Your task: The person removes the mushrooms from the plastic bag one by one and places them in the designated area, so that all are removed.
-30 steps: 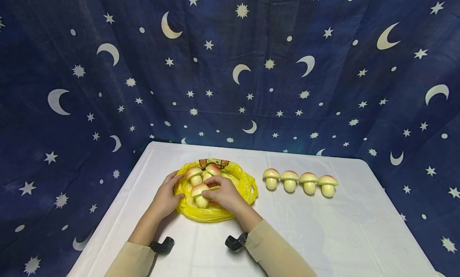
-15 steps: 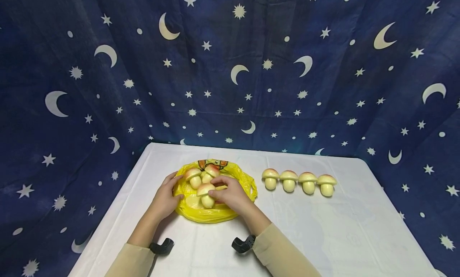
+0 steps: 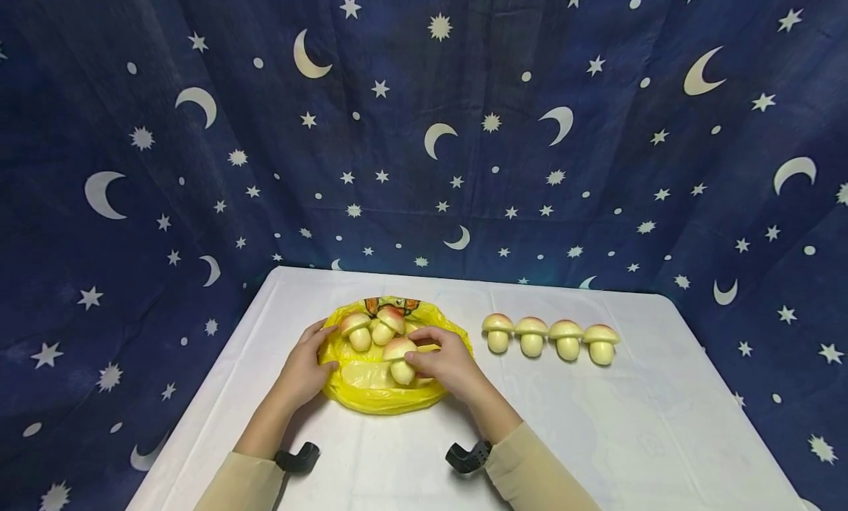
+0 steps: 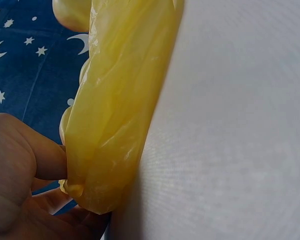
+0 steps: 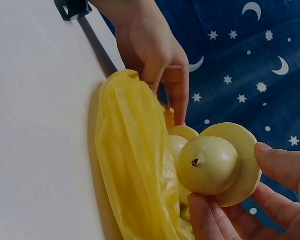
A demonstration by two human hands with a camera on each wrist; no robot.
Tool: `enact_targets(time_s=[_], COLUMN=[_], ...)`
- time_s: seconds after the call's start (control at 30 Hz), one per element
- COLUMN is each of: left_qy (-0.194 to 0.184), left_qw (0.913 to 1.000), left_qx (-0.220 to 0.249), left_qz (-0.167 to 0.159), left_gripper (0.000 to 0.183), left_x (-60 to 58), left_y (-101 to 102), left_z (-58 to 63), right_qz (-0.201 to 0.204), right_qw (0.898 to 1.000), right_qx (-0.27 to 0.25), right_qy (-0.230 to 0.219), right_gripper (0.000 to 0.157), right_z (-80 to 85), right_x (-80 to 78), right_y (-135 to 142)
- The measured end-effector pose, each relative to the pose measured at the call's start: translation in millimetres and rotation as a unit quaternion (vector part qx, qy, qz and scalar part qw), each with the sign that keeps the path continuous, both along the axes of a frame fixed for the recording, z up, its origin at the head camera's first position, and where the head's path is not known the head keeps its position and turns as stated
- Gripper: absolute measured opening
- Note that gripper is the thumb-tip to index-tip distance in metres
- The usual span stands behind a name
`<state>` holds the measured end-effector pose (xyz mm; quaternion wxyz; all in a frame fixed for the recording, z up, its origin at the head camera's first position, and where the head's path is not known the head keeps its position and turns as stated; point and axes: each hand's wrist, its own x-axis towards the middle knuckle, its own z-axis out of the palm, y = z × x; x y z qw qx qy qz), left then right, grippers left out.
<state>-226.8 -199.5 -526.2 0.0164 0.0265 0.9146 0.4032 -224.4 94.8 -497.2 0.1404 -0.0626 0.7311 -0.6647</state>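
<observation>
Head view: we find the right hand (image 3: 447, 358), half closed, pinching a mushroom (image 3: 400, 361) over the yellow bag (image 3: 380, 403) on the counter (image 3: 616, 430) and the left hand (image 3: 305, 367), likewise half closed, gripping the bag's rim.

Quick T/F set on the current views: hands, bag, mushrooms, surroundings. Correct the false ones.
1. The right hand holds a mushroom. True.
2. Both hands hold mushrooms. False: the left hand grips the side of the yellow bag.
3. Four mushrooms are lined up on the table. True.
4. In the head view, that row is left of the bag. False: it is to the right of it.
5. The backdrop is dark blue with a moon-and-star print. True.
6. The table is dark blue too. False: it is white.
</observation>
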Motion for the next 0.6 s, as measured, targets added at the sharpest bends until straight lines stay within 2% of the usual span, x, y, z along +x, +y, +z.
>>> enact_targets(time_s=[0.6], left_qy=[0.008], left_qw=[1.0000], left_qx=[-0.002], left_qz=[-0.001], left_gripper=[0.067], left_x=[-0.3], left_y=[-0.7], left_z=[-2.1], right_qz=[-0.033], right_qw=[0.999], right_qx=[0.001], right_qy=[-0.001], right_gripper=[0.042], right_z=[7.6], right_x=[5.6], right_y=[42.0])
